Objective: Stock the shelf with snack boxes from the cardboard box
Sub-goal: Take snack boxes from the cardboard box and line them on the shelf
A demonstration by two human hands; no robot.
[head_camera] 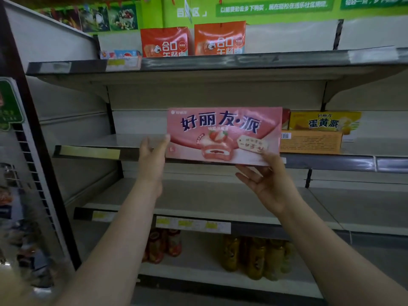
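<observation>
A pink snack box (223, 129) with a strawberry cake picture is held upright in front of the middle shelf (331, 163), its printed face toward me. My left hand (153, 155) holds its lower left edge between thumb and fingers. My right hand (268, 180) pinches its lower right corner, thumb on the front and fingers underneath. Just right of it, yellow snack boxes (318, 133) are stacked on the same shelf. The cardboard box is out of view.
Two orange packs (192, 40) stand on the top shelf (220, 60). Bottles, red (163, 246) and yellow (256, 257), stand on the bottom shelf. A dark upright post (33, 129) borders the shelves on the left. The shelf below the middle one (198, 195) is bare.
</observation>
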